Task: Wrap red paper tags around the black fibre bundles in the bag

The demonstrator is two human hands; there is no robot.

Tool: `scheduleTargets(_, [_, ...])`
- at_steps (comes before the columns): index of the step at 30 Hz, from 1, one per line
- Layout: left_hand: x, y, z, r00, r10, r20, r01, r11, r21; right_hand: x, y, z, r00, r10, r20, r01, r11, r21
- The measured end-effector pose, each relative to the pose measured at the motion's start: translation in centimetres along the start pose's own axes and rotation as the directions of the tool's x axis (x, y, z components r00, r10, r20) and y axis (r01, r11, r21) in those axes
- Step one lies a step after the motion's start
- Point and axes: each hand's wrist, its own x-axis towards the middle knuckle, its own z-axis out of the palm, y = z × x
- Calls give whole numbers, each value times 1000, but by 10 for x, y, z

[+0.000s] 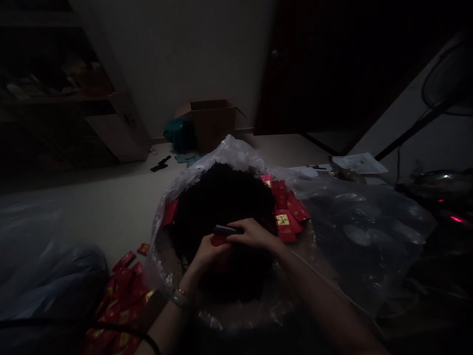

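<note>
My left hand [207, 252] is closed on a small red packet [219, 240], over a large heap of black, shredded-looking material [225, 197]. Just above the packet, my right hand [255, 233] grips a slim dark object with a pale edge [226, 230]; the dim light hides its exact kind. Both hands are close together, fingertips nearly meeting. The heap sits in a clear plastic bag [160, 246] spread open around it. Red packets with gold print [283, 220] lie on the heap's right side, and another red packet [170, 213] rests at its left edge.
Many red packets [123, 286] are piled at lower left beside a dark bundle [70, 281]. Clear plastic sheeting [369, 236] covers the right side. Behind stand an open cardboard box [216, 123] and a teal bag [179, 134]. A fan [453, 81] is at far right.
</note>
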Motion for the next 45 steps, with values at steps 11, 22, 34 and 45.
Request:
scheduleTargets(11, [-1,1,0,1000,-3,-27,4,999,39,5,9,13,995,32,-95,-45,990,-135])
scheduleTargets(22, [-3,14,-2,963,226,-144,-218,973,71,6,14,16,997,-22,-77,5,977,-212])
scheduleTargets(34, [-3,13,-2,959,230,-163,-224,973,53,6,13,19,996,-5,-90,-12,982,-188])
scheduleTargets(45, [-1,3,2,998,57,-4,-57,997,52,1,7,4,998,-17,-58,11,996,-90])
